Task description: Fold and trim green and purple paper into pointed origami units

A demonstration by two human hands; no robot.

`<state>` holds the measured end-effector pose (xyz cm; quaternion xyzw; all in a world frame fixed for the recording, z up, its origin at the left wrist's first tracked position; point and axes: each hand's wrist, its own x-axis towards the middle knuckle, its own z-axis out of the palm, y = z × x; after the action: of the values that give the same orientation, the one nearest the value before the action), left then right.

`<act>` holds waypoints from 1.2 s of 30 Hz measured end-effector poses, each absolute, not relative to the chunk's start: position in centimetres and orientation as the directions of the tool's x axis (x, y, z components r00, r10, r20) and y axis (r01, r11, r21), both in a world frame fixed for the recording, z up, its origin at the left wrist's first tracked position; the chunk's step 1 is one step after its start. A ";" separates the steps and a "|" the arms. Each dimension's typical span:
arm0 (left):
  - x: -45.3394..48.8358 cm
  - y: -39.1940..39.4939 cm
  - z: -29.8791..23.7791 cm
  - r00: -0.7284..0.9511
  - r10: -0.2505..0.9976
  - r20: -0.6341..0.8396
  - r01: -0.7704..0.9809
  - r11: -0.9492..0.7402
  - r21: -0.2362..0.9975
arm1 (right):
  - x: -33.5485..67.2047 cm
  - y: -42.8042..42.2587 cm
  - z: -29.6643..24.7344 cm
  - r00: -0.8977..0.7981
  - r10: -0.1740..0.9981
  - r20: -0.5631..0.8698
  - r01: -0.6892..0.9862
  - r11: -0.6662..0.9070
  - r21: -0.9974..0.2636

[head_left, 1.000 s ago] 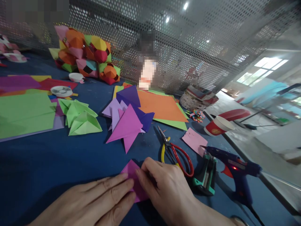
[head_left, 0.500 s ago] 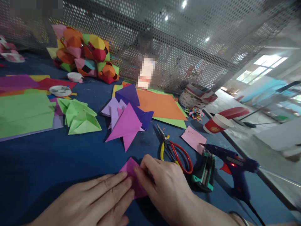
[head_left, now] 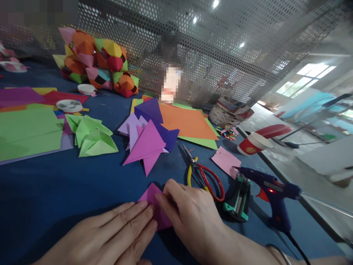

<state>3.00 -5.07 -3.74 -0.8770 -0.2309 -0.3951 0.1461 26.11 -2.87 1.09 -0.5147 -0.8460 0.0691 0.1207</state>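
A small piece of folded purple paper [head_left: 162, 219] lies on the blue table between my hands, partly covered by them. My left hand [head_left: 113, 233] rests flat, fingers stretched out side by side, the fingertips pressing on the paper's left side. Curled at the paper's right edge, my right hand [head_left: 195, 209] has its thumb against the surface and the other fingers bent under, partly hidden. Just beyond is a heap of folded pieces, with a magenta one [head_left: 147, 145] on top and a dark violet one [head_left: 150, 110] behind. Light green folded pieces [head_left: 95, 138] sit to the left.
Scissors [head_left: 204, 173], a box cutter [head_left: 237, 198] and a blue glue gun [head_left: 271, 189] with a lit red light lie right of my hands. Farther back are a pink paper square [head_left: 226, 161], a paper cup [head_left: 253, 143], orange sheets [head_left: 190, 121] and a colourful paper model [head_left: 96, 60].
The whole view has shifted very slightly. Both hands stay on the purple paper in almost the same pose, with the right thumb still pressed to it.
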 end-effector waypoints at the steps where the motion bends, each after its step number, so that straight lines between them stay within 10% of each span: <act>1: 3.0 -5.0 -3.8 0.586 0.283 0.760 0.519 -0.851 -0.083 | 26.1 -2.9 1.1 -0.439 0.889 0.128 0.857 0.457 -0.237; 36: 3.5 -6.0 -2.8 0.604 0.329 0.726 0.531 -0.845 -0.058 | 25.3 -3.6 2.5 -0.381 0.924 -0.016 0.904 0.369 -0.219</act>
<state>3.52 -6.00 -2.82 -0.8853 -0.2428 -0.3729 0.1353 25.32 -3.62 2.49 -0.5536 -0.8254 0.0957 0.0547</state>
